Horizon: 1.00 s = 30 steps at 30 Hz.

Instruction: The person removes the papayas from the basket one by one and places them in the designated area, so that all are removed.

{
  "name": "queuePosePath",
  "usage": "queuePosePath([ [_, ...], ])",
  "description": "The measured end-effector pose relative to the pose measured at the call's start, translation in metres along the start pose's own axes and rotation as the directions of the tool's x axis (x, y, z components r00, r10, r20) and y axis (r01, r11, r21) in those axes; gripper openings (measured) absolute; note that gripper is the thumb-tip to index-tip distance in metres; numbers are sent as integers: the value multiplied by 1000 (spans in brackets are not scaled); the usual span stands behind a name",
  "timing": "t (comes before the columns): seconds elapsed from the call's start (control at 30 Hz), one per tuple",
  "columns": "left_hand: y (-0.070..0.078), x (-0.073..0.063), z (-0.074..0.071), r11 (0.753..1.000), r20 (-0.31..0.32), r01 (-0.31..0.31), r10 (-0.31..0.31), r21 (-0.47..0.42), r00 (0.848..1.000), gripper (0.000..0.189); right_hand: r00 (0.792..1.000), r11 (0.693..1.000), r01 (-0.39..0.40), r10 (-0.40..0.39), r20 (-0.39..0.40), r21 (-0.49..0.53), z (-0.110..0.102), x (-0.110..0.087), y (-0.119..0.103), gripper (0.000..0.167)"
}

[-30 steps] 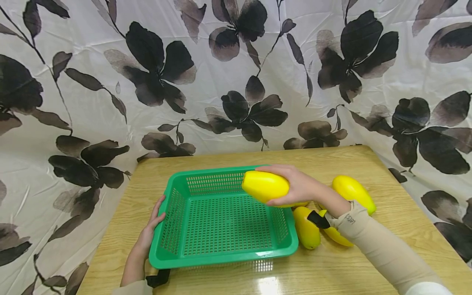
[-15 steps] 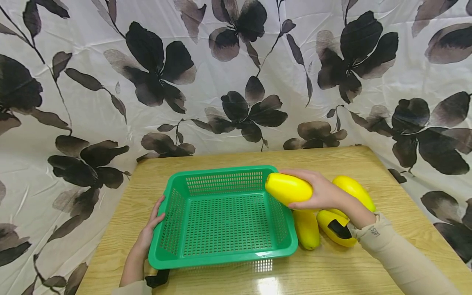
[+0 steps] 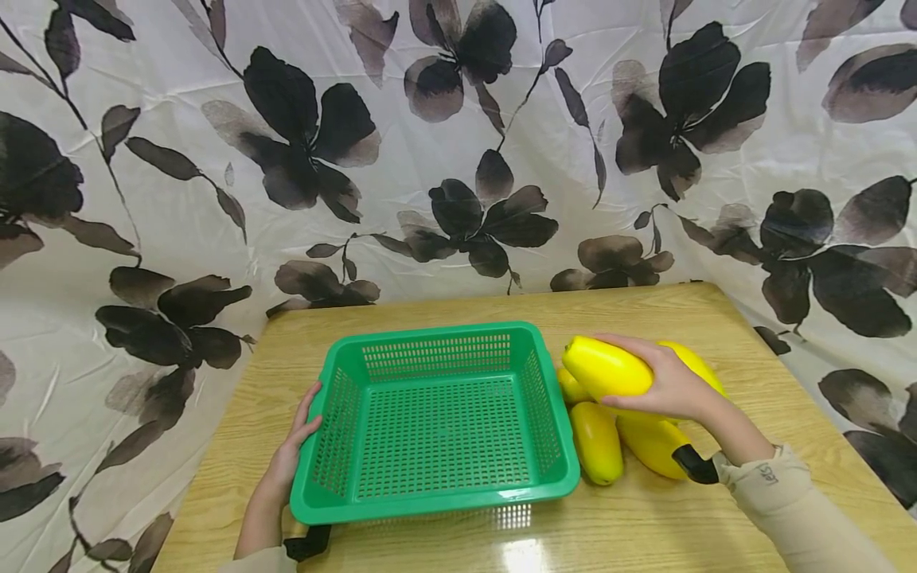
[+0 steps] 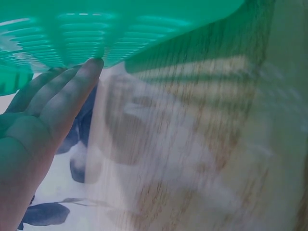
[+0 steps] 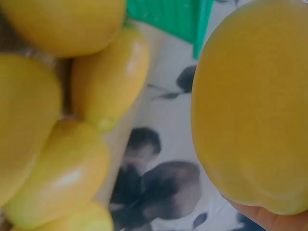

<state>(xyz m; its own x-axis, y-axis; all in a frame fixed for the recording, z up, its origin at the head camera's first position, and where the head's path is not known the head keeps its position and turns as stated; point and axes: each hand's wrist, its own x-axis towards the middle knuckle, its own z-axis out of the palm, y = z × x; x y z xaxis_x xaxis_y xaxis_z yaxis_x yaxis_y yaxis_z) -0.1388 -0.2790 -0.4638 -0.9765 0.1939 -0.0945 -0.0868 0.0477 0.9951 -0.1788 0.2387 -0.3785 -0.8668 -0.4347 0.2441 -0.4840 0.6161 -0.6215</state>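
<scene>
My right hand (image 3: pixel 669 382) holds a large yellow papaya (image 3: pixel 609 366) above the table, with thumb and fingers around its right end. In the right wrist view the papaya (image 5: pixel 252 110) fills the right side. Below it lie several yellow fruits (image 3: pixel 596 446), partly hidden by the hand and papaya. At the left wall of a green plastic basket (image 3: pixel 440 509) is my left hand (image 3: pixel 282 461). The left wrist view shows straight fingers (image 4: pixel 72 94) of that hand touching the basket's slotted outer side (image 4: pixel 144 29). The inside of the basket is bare.
A wooden table (image 3: pixel 401 549) carries the basket and the fruit pile, which sits right beside the basket's right wall. Behind hangs a white cloth (image 3: pixel 401 159) with dark flowers. Black straps (image 3: pixel 695 464) are on both wrists.
My right hand has moved right with the papaya, from above the basket's right part to above the fruit pile. The left hand and basket have stayed nearly still.
</scene>
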Motion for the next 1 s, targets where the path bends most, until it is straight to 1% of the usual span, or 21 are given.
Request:
queuePosePath([
  [0.17,0,0,0,1000,-1,3,-3,-2,1000,53,997,999,-46,45,-56,-17,-2,-14,16,74],
  [0.3,1,0,0,1000,0,1,-1,0,1000,53,993,996,-89,88,-80,-10,-4,-25,23,74],
  [0.53,1,0,0,1000,4,0,0,9,1000,52,982,985,-171,167,-93,-29,-8,-41,29,76],
  [0.7,1,0,0,1000,7,-4,4,12,1000,52,968,972,-231,225,-107,-41,-8,-52,34,76],
  [0.87,0,0,0,1000,5,-4,4,3,1000,52,960,965,-257,250,-122,-44,-7,-62,41,76],
  [1.0,-1,0,0,1000,4,-7,7,-5,1000,52,948,953,-301,294,-117,-39,-5,-70,44,75],
])
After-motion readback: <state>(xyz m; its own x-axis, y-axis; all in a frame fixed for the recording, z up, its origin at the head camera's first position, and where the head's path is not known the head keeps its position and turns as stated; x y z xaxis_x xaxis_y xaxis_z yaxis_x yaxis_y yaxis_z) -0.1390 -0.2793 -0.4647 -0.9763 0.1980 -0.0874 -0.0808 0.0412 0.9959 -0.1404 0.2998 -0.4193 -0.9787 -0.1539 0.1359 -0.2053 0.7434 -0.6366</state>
